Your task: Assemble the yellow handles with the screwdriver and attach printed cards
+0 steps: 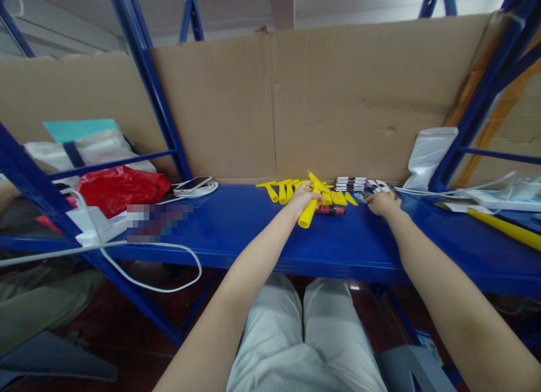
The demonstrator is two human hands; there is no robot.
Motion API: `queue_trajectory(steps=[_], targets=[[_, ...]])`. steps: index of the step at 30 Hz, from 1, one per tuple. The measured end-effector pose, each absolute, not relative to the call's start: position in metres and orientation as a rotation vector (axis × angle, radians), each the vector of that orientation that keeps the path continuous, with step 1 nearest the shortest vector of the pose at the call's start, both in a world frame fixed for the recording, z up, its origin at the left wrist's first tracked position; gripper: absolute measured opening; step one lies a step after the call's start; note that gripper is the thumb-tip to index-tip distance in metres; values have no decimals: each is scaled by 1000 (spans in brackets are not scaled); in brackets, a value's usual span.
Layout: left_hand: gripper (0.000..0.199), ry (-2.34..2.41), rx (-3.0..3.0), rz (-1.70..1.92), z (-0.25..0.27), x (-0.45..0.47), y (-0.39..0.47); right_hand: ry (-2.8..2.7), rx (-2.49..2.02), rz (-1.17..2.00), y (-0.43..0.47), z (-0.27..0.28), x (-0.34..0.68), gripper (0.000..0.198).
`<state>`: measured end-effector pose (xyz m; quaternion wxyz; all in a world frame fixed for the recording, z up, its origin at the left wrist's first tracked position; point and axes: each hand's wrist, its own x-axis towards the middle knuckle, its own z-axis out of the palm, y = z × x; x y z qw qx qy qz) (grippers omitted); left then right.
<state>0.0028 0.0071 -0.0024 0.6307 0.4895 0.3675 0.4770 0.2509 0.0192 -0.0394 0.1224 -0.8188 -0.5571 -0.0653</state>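
Observation:
My left hand (302, 199) is closed around a yellow T-shaped plastic piece (307, 214), its hollow tube end pointing down toward me. Several similar yellow T-shaped pieces (271, 193) lie in a row behind and left of that hand. A red and black tool (332, 210) rests just right of the held piece; its exact kind is unclear. Thin yellow wedge pieces (350, 199) lie beyond the tool. At a little pile of tiny silvery parts (360, 196), my right hand (384, 203) has its fingers drawn together; whatever is between them is too small to make out.
Stacked black-and-white items (350, 183) stand by the cardboard wall (338, 99). A clear plastic bag (431, 155) leans at the right post. Leftward on the blue shelf (236, 223) are a phone with coiled white cable (196, 186) and a red bag (122, 189). Another person sits far left.

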Motion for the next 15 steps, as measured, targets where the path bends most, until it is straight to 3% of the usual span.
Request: queue_trajectory(steps=[15], targets=[[79, 782, 1266, 990, -7, 3, 7, -1786, -2331, -275, 12, -31, 239, 27]])
